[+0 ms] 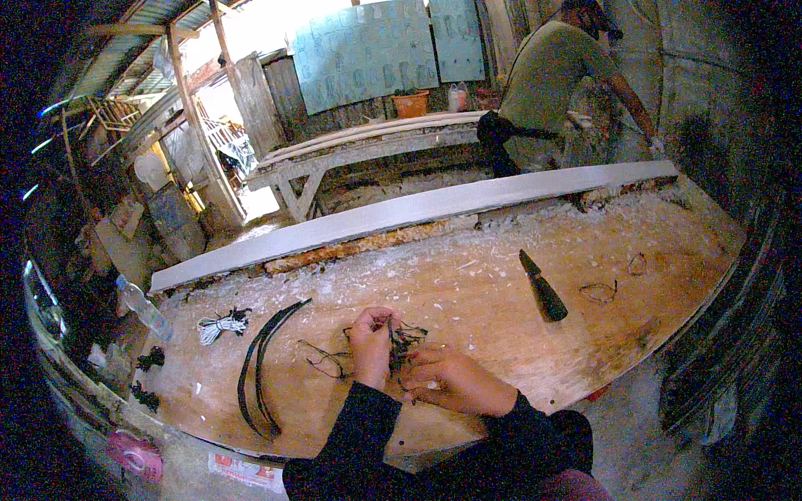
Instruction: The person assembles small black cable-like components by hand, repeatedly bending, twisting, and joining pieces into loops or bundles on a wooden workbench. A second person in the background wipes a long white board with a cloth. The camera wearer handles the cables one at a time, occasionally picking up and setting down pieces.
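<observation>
My left hand [370,344] is closed in a pinch on a tangle of thin dark cord [406,336] at the middle of the wooden table [468,309]. From the right, my right hand [455,381] reaches in low over the tabletop, its bent fingers closed at the lower part of the same tangle. Its fingertips are partly hidden. Left of my left hand lies a loose strand of dark cord [326,361]. Farther left, two long curved black strips [258,367] lie side by side, with a bundle of white cord [222,327] beyond them.
A dark-handled knife [543,288] lies right of my hands, near a thin cord loop [598,291]. Black bundles [149,359] and a clear bottle [144,309] are at the left edge. A long white board [418,212] spans the far edge; another person [551,79] is beyond it.
</observation>
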